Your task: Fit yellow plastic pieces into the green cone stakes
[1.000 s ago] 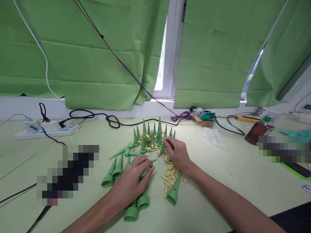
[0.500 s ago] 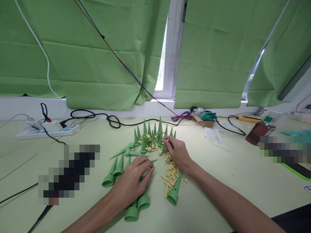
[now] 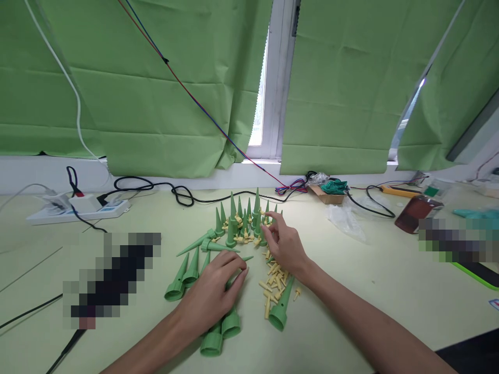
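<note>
Head cam, right hand (image 3: 287,248): mine, over by the upright bunch, thumb and forefinger spread a bit with a small gap between the tips. I don't see anything pinched in there. Forefinger's right by a yellow bit on a cone, can't tell if it's touching.
Left hand (image 3: 220,278): palm down, fingers loosely curled, sitting over some of the lying cones. It hides what's under it, so can't tell if I've actually got a grip on one.
Standing cones (image 3: 231,234): green, points up, bunched mid-bench just past my hands, yellow bits in among them.
Lying cones (image 3: 192,270): also green, on their sides around my left hand, a few with the open end towards me.
Yellow pieces (image 3: 278,283): loose little pile just below my right hand, one stray (image 3: 297,294) off to the right.
Lone cone (image 3: 278,316): lying at the near end of that pile.
Bench (image 3: 390,270): pale, carries the lot.
Back edge: power strip (image 3: 113,209) on the left, black cord (image 3: 212,200) along the middle, open box (image 3: 327,196) right of centre.
Far right: bottle (image 3: 413,214) of dark reddish liquid, tilted.
</note>
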The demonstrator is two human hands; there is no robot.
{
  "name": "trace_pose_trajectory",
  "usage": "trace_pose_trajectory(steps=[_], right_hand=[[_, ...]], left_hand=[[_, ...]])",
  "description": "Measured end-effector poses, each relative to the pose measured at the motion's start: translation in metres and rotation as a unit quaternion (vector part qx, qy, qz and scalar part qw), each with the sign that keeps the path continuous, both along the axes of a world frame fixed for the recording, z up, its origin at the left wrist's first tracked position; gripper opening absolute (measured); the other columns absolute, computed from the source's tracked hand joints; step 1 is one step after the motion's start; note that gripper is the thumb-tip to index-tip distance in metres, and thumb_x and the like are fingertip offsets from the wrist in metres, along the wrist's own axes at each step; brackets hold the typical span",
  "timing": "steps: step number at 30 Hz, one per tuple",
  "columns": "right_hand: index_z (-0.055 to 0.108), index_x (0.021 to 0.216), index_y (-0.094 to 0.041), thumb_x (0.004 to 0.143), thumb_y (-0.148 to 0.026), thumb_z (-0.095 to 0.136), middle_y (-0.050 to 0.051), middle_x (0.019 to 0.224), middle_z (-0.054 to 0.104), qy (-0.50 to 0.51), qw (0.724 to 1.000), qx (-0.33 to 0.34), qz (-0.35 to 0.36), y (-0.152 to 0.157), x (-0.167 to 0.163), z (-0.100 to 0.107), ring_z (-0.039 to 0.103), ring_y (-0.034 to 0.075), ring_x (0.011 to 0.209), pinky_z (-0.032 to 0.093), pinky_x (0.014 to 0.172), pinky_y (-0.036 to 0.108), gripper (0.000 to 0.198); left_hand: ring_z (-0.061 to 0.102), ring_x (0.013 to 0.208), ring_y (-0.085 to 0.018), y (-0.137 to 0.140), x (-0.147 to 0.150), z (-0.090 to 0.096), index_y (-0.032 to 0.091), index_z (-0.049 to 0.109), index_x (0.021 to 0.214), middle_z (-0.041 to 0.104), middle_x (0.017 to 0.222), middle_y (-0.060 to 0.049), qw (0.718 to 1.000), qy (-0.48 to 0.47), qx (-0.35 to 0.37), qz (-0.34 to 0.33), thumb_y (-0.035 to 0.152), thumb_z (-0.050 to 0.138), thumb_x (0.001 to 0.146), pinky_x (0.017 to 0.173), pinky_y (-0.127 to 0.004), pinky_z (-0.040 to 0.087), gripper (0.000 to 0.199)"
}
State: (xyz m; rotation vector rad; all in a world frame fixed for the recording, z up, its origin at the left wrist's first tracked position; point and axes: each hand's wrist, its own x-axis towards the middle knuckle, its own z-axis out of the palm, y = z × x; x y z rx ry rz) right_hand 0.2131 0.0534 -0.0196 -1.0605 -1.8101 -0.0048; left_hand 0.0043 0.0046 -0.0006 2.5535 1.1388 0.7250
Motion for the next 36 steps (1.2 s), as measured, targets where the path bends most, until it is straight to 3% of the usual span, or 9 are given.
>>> trace_pose_trajectory(steps=[3,6,10,16,36], right_hand=[[0.057,0.101,-0.017,0.099,-0.024,0.046,0.0,0.071,0.064,-0.035,0.999,0.015,0.028,-0.007,-0.005,0.004,0.046,0.009,0.046,0.036,0.052,0.022,0.014],[0.059,0.086,-0.017,0.098,-0.023,0.047,0.002,0.072,0.066,-0.096,0.993,-0.004,0.075,-0.016,-0.01,0.008,0.054,0.011,0.055,0.037,0.057,0.023,0.019],[0.063,0.087,-0.018,0.098,-0.024,0.049,0.002,0.075,0.069,-0.199,0.972,-0.07,0.101,-0.021,-0.011,0.011,0.062,0.014,0.066,0.036,0.06,0.023,0.018],[0.061,0.079,-0.018,0.098,-0.028,0.051,0.003,0.075,0.068,-0.273,0.952,-0.116,0.071,-0.019,-0.009,0.01,0.06,0.015,0.066,0.033,0.06,0.025,0.024],[0.059,0.089,-0.017,0.098,-0.026,0.048,0.01,0.111,0.066,-0.347,0.927,-0.134,0.043,-0.016,-0.016,0.011,0.066,0.02,0.082,0.037,0.059,0.027,0.017]], left_hand=[[0.06,0.095,-0.021,0.0,0.0,0.0,0.02,0.062,0.092,0.062,0.097,-0.006,1.0,-0.003,-0.001,-0.002,0.023,0.04,0.098,0.079,-0.033,0.051,0.023],[0.06,0.094,-0.021,0.001,0.001,0.0,0.02,0.061,0.09,0.063,0.096,-0.005,1.0,-0.008,0.005,-0.005,0.022,0.04,0.098,0.079,-0.034,0.051,0.023],[0.061,0.095,-0.022,0.0,0.002,0.001,0.02,0.061,0.091,0.063,0.096,-0.005,1.0,-0.012,0.013,-0.009,0.021,0.04,0.098,0.079,-0.034,0.051,0.022],[0.061,0.093,-0.021,0.0,0.001,0.001,0.02,0.062,0.09,0.063,0.094,-0.005,1.0,-0.01,0.014,-0.007,0.021,0.041,0.098,0.078,-0.033,0.051,0.022],[0.061,0.093,-0.02,-0.001,0.003,0.002,0.02,0.063,0.09,0.063,0.094,-0.005,1.0,-0.007,0.018,-0.014,0.019,0.042,0.097,0.08,-0.032,0.051,0.022]])
